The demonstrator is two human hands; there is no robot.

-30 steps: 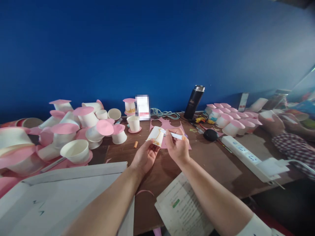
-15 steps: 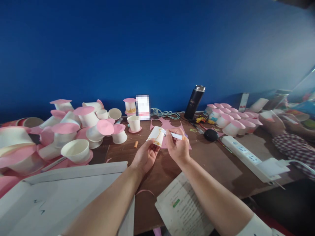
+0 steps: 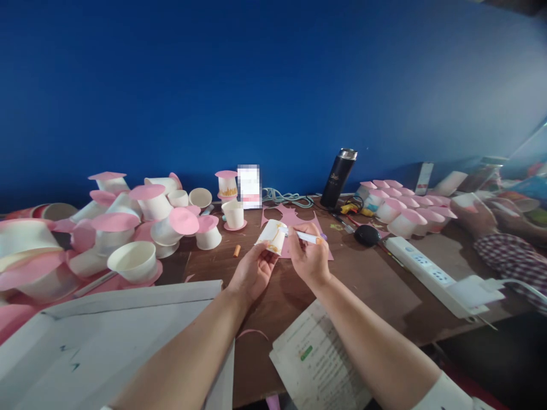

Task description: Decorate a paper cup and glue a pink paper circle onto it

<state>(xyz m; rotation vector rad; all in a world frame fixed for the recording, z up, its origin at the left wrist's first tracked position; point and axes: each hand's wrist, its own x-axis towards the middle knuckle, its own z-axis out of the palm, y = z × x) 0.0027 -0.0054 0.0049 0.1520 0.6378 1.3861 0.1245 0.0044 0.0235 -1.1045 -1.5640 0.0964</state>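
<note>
A white paper cup (image 3: pixel 270 234) with thin orange-yellow lines on its side is tilted between my hands. My left hand (image 3: pixel 255 269) grips it from below, fingers closed round its lower end. My right hand (image 3: pixel 310 254) is closed on a white marker (image 3: pixel 306 236), whose tip end is at the cup's right side. Pink cut-out paper (image 3: pixel 290 215) lies behind and under the cup. An orange marker cap (image 3: pixel 236 251) rests on the table to the left.
White cups with pink discs (image 3: pixel 147 202) crowd the left side; more stand at the right near a black flask (image 3: pixel 338 177). A power strip (image 3: pixel 421 267), papers (image 3: pixel 316 353) and a white box (image 3: pixel 128 336) are nearer. Another person's hands are far right.
</note>
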